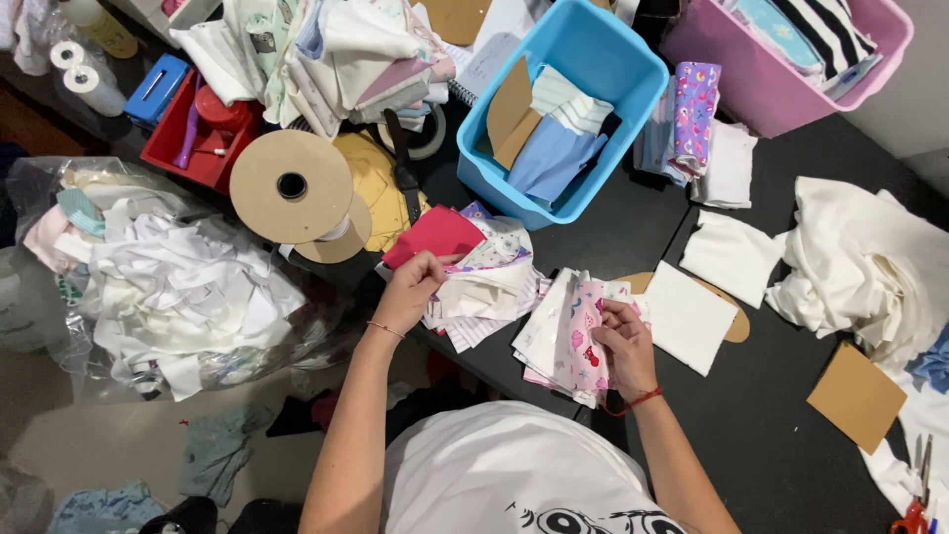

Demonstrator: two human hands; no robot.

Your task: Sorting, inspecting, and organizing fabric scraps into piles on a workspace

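On the black table (633, 232), both hands pinch fabric pieces (568, 331).

Left hand (408, 290) pinching patterned fabric pieces (486, 277), right hand (623, 341) on pink printed fabric stack (568, 336), black table (771, 415)

We saw red-handled scissors (914, 514) cut off by bottom edge, only blades and part of handle visible. Pink bin (781, 79) ran past top edge. Our left hand's (407, 289) fingertips were buried in fabric stack (484, 287); could not tell which piece they pinched. Right hand (625, 344) covered part of pink patterned cloth (578, 341). Print on cloth was too small to tell. Clear bag (59, 326) of white scraps ran past left edge.
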